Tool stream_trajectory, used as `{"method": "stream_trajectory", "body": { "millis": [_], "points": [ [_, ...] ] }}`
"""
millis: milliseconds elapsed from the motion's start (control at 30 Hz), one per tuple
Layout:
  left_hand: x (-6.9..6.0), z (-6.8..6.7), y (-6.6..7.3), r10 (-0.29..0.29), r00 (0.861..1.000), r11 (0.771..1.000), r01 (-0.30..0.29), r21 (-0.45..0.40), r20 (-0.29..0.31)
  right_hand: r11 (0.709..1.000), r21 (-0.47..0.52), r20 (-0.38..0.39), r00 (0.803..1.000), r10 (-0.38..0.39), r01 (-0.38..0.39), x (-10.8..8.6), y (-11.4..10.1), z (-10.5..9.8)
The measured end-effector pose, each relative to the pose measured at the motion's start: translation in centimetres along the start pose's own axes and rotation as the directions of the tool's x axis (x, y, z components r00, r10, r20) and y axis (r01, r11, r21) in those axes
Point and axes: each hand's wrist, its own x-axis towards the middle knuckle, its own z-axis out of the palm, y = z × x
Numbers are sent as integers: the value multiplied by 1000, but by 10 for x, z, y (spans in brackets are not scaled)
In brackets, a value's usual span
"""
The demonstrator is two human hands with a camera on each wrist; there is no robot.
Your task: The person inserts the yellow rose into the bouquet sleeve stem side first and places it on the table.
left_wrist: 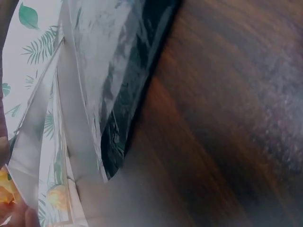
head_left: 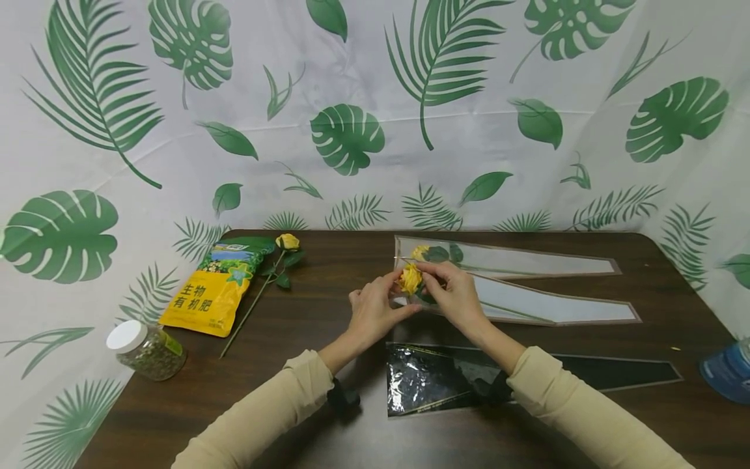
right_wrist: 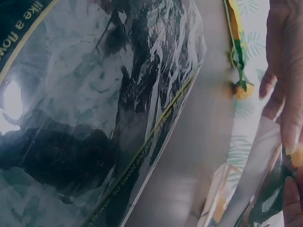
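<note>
A yellow artificial rose (head_left: 411, 279) is between my two hands at the mouth of a flower sleeve (head_left: 586, 310) with a clear front and white back. Its green stem runs rightward inside the sleeve. My left hand (head_left: 375, 309) holds the sleeve's open end, thumb at the lower edge and fingers beside the bloom. From the other side, my right hand (head_left: 454, 293) pinches at the rose just behind its petals. In the right wrist view, fingertips (right_wrist: 292, 137) touch the yellow bloom (right_wrist: 297, 156). Parts of the leaves are hidden behind the right hand.
Behind lies another sleeve (head_left: 556, 261) with a yellow rose (head_left: 420, 252) inside. A black-backed sleeve (head_left: 428, 384) lies nearer me. At left are a loose rose (head_left: 288, 242), a yellow fertilizer bag (head_left: 202, 296) and a white-lidded jar (head_left: 152, 355). A blue container (head_left: 726, 371) stands at right.
</note>
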Motion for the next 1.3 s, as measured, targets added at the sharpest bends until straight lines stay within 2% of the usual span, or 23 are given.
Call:
{"method": "stream_trajectory", "body": {
  "millis": [133,300,467,533,633,700,833,967,1033,1133,1300],
  "points": [
    [0,1,1,-16,999,999,15,30,28,1000,-19,12,1000,5,-5,-1,3,1],
    [0,5,1,-3,998,999,0,54,61,998,-60,21,1000,-9,11,-3,6,3],
    [1,8,0,-12,997,999,10,35,81,997,-68,48,998,-27,30,-2,9,2],
    [1,9,-1,-28,996,999,26,19,83,996,-79,68,997,-25,30,-2,11,-2],
    [0,11,-4,-47,995,999,48,2,86,987,-153,108,993,-38,54,-7,21,-16],
    [-1,12,-7,-60,993,998,61,-6,97,967,-237,136,989,-61,92,-13,31,-30],
    [-4,15,-13,-90,987,995,94,-22,129,890,-426,241,968,-63,164,-29,55,-63],
    [-5,15,-18,-112,980,992,120,-40,163,800,-570,361,932,37,189,-43,67,-85],
    [-5,15,-19,-111,976,991,122,-48,185,773,-603,387,919,69,196,-45,70,-90],
    [-4,16,-19,-98,970,992,113,-56,222,757,-621,391,918,73,204,-46,73,-93],
    [-1,17,-19,-91,958,992,112,-64,271,761,-612,385,922,49,215,-45,79,-94]
  ]
}}
